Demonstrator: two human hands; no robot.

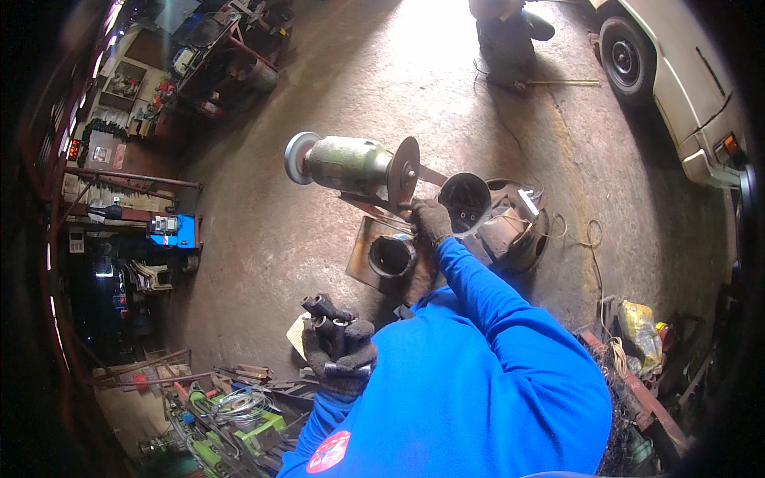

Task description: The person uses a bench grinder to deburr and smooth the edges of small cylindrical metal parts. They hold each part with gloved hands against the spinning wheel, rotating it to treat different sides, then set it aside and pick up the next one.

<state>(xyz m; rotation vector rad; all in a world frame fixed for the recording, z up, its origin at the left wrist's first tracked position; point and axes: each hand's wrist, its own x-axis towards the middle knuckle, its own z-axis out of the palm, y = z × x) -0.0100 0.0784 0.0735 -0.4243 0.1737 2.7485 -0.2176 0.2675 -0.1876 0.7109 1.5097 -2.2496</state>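
My left hand (341, 350), in a dark glove, is closed around several short dark pipe pieces (328, 319) close to my body. My right hand (431, 221), gloved too, reaches forward, fingers pinched on a small dark rod-like piece (408, 206). That piece is at the lower edge of the dark disc (404, 173) on a green bench grinder (348, 165); whether they touch I cannot tell. A grey wheel (300, 158) sits on the grinder's left end. Below my right hand stands an open round dark can (392, 256).
A black cylinder (464, 197) and a wheel rim (535, 239) stand right of the grinder. A cable (596, 263) crosses the floor. Another person (504, 36) is at the far side, near a parked vehicle (685, 88). Scrap metal (239, 414) lies at lower left.
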